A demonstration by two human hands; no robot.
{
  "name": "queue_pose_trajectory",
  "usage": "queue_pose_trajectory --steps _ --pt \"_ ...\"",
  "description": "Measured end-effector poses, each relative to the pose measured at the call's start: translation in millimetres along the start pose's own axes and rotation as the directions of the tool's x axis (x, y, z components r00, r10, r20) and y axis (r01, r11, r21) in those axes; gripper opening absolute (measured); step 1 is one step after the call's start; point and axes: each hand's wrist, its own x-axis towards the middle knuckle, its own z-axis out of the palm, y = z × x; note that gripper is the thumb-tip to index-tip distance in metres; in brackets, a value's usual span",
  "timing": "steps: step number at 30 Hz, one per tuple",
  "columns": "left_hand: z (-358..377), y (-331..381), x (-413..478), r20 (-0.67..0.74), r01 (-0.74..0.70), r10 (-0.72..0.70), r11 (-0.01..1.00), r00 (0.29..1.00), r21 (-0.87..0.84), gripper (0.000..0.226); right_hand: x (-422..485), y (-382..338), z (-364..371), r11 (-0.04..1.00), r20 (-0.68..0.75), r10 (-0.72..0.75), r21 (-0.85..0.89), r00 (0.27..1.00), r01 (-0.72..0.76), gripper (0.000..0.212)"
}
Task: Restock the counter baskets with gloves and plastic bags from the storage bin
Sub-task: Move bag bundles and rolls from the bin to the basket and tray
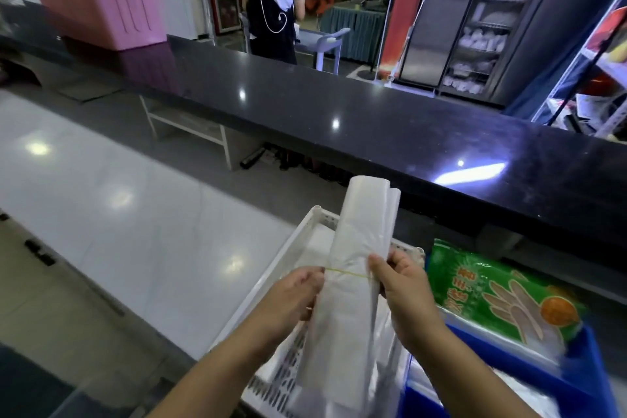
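A long folded bundle of white plastic bags (353, 268) stands tilted above a white perforated basket (298, 248). A thin yellow rubber band (346, 272) crosses the bundle. My left hand (288, 299) pinches the band at the bundle's left edge. My right hand (407, 295) grips the bundle's right side, thumb on its front. More white bags lie in the basket below. To the right, a green pack of disposable gloves (502, 295) lies in a blue basket (583, 360).
A long black counter (339, 105) runs across behind the baskets, with a pink storage bin (98, 0) on its far left. A person in an apron (274, 0) stands beyond it. White tiled floor lies to the left; a steel cabinet stands at back right.
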Motion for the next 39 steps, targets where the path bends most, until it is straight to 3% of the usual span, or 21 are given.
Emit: queue_pose_trajectory --steps 3,5,6,7,8,9,10,13,16,21,25,30,35,39 --pt "-21 5 -4 -0.08 -0.073 0.069 0.996 0.994 -0.045 0.018 -1 3 24 0.997 0.12 -0.027 -0.064 0.992 0.035 0.018" --pt "-39 4 -5 -0.171 -0.071 0.072 0.997 0.983 0.014 0.024 0 5 29 0.957 0.277 -0.083 -0.247 0.957 0.155 0.027" --pt "-48 4 -7 -0.217 -0.06 0.076 0.995 0.973 0.082 0.025 1 9 28 0.87 0.389 -0.088 -0.418 0.917 0.261 0.029" --pt "-55 4 -9 -0.253 -0.053 0.092 0.986 0.963 0.158 0.022 3 14 26 0.69 0.504 -0.059 -0.603 0.862 0.4 0.027" --pt "-63 3 -10 -0.283 -0.038 0.107 0.97 0.953 0.238 0.019 5 19 22 0.418 0.595 0.007 -0.732 0.804 0.538 0.026" --pt "-68 1 -11 -0.304 -0.027 0.127 0.95 0.944 0.312 0.017 8 26 18 0.167 0.671 0.07 -0.737 0.738 0.654 0.026" --pt "-73 -1 -11 -0.318 -0.021 0.15 0.927 0.936 0.375 0.015 9 33 15 0.007 0.726 0.135 -0.682 0.675 0.732 0.03" --pt "-77 -9 -13 -0.311 -0.006 0.173 0.882 0.935 0.471 0.012 14 43 11 -0.156 0.802 0.178 -0.549 0.57 0.821 0.035" --pt "-71 -15 -12 -0.288 0.003 0.161 0.869 0.944 0.496 0.009 16 38 11 -0.276 0.827 0.128 -0.501 0.548 0.821 0.03" --pt "-48 -18 2 -0.243 -0.011 0.154 0.863 0.958 0.504 0.009 12 32 2 -0.374 0.836 0.043 -0.494 0.546 0.785 0.016" --pt "-26 -24 19 -0.174 -0.001 0.113 0.841 0.978 0.542 0.02 4 28 -11 -0.352 0.804 -0.088 -0.577 0.587 0.737 0.012" --pt "-8 -37 26 -0.031 0.019 0.006 0.64 1.0 0.768 0.032 1 33 -20 -0.362 0.761 -0.099 -0.628 0.641 0.689 0.018" --pt "0 -39 26 -0.025 0.008 0.02 0.6 0.999 0.8 0.033 5 40 -25 -0.32 0.724 -0.114 -0.675 0.68 0.665 0.016" --pt "2 -42 21 0.0 -0.023 0.048 0.481 0.999 0.876 0.03 10 45 -21 -0.302 0.731 -0.089 -0.667 0.676 0.682 0.019"
